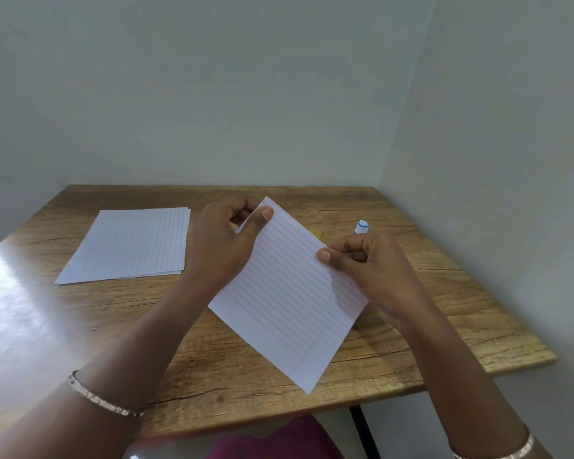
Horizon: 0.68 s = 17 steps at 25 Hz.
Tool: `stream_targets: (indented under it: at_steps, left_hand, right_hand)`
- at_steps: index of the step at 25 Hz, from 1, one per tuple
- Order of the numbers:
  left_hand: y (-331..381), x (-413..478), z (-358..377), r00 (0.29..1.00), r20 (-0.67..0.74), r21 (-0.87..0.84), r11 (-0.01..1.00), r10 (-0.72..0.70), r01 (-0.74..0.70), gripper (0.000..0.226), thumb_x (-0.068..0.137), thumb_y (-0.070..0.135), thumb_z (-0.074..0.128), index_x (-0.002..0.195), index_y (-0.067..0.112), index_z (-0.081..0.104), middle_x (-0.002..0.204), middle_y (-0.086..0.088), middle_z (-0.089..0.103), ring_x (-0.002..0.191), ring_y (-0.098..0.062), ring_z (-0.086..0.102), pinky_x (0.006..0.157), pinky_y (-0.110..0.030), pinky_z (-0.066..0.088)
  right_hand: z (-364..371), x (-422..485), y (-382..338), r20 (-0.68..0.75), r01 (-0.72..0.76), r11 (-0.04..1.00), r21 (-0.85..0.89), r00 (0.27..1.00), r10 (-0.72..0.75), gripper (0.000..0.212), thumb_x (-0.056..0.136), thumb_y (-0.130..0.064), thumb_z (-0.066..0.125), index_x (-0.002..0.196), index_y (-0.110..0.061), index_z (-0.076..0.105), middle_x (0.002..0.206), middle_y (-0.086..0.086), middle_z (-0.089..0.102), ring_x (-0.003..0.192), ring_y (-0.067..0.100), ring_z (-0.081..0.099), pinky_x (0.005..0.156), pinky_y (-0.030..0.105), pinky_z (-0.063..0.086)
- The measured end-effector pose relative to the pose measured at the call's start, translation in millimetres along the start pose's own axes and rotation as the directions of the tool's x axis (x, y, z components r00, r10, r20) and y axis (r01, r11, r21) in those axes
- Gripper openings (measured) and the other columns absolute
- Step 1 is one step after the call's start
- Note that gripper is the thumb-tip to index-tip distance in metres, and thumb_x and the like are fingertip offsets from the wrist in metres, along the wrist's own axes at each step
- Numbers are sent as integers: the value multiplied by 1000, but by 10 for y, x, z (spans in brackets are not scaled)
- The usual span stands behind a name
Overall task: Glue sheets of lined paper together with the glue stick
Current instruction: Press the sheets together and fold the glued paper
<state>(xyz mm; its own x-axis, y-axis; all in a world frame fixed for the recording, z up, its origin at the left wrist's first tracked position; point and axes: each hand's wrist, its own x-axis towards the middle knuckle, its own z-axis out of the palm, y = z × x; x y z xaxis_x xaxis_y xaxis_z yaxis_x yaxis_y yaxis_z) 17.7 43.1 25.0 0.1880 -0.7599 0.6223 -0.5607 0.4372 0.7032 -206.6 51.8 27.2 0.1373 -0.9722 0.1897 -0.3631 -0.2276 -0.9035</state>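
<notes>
Above table (179, 342), lined sheet (289, 303) pinched between both hands' fingers (266, 213).

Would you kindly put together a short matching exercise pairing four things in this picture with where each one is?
Things:
1. held sheet
2. paper stack
3. glue stick
4. bangle

Places:
A. on the left forearm
B. flat on the table, far left
C. pinched between left hand and right hand, above the table
D. behind the right hand, mostly hidden

Pairs: 1-C, 2-B, 3-D, 4-A
</notes>
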Motion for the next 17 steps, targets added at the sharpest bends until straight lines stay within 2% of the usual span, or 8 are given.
stream_targets:
  at_steps: [2, 4, 7, 13, 17]
  left_hand:
    - [22, -3, 3, 1000, 3, -20, 1000, -21, 21, 9, 93, 30, 67, 86, 28, 72, 77, 19, 69, 75, 5, 63, 65, -3, 41]
    - [46, -19, 16, 999, 13, -31, 999, -38, 38, 10, 93, 29, 66, 85, 28, 71, 74, 19, 68, 72, 7, 62, 64, -5, 42]
    - [17, -8, -9, 993, -28, -32, 993, -111, 110, 14, 94, 33, 65, 86, 25, 73, 75, 12, 69, 68, 1, 61, 65, -17, 46]
    - [6, -4, -2, 983, -45, -49, 983, -179, 177, 15, 94, 33, 64, 86, 24, 72, 78, 7, 71, 73, -12, 66, 65, -23, 48]
    - [-27, 7, -23, 964, -66, -127, 960, -258, 248, 18, 94, 34, 64, 89, 20, 73, 82, 1, 74, 79, -20, 70, 73, -34, 56]
  right_hand:
    - [-26, -4, 39, -30, 2, 1000, 9, 1000, -2, 11, 86, -27, 82, 85, -16, 82, 82, 4, 80, 82, 22, 76, 74, 31, 52]
    - [-22, -18, 41, -55, 7, 1000, 0, 998, -7, 11, 85, -27, 82, 85, -16, 82, 80, 1, 80, 78, 13, 74, 71, 25, 49]
    - [-54, -17, 67, -62, -17, 998, 56, 998, 20, 13, 86, -28, 82, 88, -16, 83, 84, 1, 81, 87, 17, 77, 79, 32, 56]
    - [-110, -41, 94, -125, -8, 997, 74, 992, 17, 12, 85, -28, 82, 82, -16, 82, 77, 1, 80, 78, 13, 74, 76, 29, 52]
    - [-162, -17, 141, -153, -34, 992, 122, 987, 52, 12, 87, -27, 81, 86, -15, 82, 81, 3, 81, 87, 26, 78, 91, 49, 60]
